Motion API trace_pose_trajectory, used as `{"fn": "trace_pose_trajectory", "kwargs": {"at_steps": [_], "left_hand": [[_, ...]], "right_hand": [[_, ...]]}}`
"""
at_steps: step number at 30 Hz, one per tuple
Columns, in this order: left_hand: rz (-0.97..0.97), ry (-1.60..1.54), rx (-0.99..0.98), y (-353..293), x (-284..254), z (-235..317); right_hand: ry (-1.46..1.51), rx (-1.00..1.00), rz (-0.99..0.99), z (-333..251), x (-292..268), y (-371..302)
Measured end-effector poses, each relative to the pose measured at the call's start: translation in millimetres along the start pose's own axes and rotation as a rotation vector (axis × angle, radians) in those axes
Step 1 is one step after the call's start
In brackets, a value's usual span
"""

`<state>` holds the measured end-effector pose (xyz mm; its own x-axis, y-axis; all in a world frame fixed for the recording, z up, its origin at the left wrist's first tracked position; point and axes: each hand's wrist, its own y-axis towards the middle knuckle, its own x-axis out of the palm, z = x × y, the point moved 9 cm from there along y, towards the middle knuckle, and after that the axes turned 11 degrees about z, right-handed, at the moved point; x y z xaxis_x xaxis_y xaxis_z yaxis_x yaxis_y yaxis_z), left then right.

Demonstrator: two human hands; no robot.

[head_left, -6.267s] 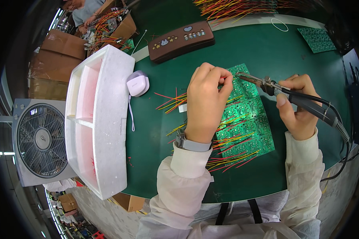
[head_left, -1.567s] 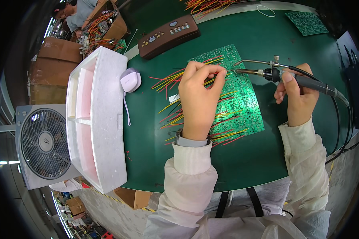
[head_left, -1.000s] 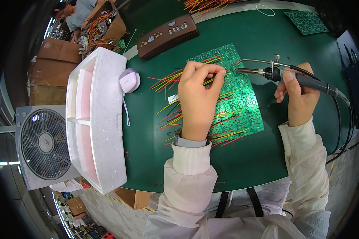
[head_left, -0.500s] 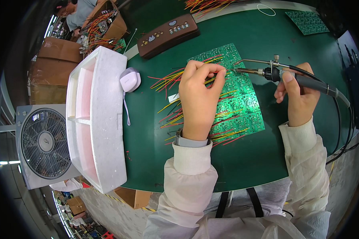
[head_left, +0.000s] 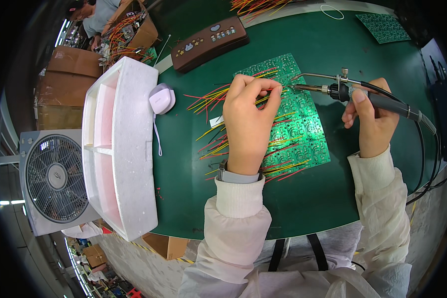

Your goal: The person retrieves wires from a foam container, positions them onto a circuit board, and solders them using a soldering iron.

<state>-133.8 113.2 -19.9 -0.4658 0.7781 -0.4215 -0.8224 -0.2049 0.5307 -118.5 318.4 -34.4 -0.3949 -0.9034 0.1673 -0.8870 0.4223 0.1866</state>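
Observation:
A green circuit board panel [head_left: 310, 126] lies on the table, with red, yellow and black wires [head_left: 214, 99] running across it and off its left side. My left hand [head_left: 248, 116] is over the panel, thumb and forefinger pinched on a thin wire at the board; the fingers hide most of that wire. My right hand [head_left: 375, 116] grips a black soldering iron [head_left: 382, 102] from the right. A thin metal feed tube [head_left: 323, 76] is clamped along the iron. Its tip is at the board, just right of my left fingertips.
A white foam box with compartments [head_left: 134, 149] stands left, beside a lilac case with a strap [head_left: 162, 101]. Behind are a brown pencil case [head_left: 211, 43], more wires [head_left: 263, 7] and another circuit panel [head_left: 382, 28]. Black cables [head_left: 423, 164] trail right. A fan [head_left: 57, 176] and a co-worker [head_left: 102, 17] are beyond.

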Motion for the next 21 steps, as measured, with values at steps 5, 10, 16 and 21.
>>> {"fn": "trace_pose_trajectory", "kwargs": {"at_steps": [5,10,16,21], "left_hand": [[0.0,0.0,0.002,-0.5,0.3,-1.0],[-0.004,-0.01,-0.009,-0.8,-0.3,-2.5],[0.002,0.066,0.052,-0.9,0.4,3.5],[0.008,0.146,0.138,-0.8,2.4,10.3]], "right_hand": [[-0.042,-0.042,-0.014,-2.1,0.3,-1.7],[-0.058,-0.112,-0.066,-10.9,5.4,-3.0],[-0.194,-0.292,-0.159,-22.5,9.9,-1.9],[-0.209,-0.472,-0.204,-33.7,15.6,-5.7]]}}
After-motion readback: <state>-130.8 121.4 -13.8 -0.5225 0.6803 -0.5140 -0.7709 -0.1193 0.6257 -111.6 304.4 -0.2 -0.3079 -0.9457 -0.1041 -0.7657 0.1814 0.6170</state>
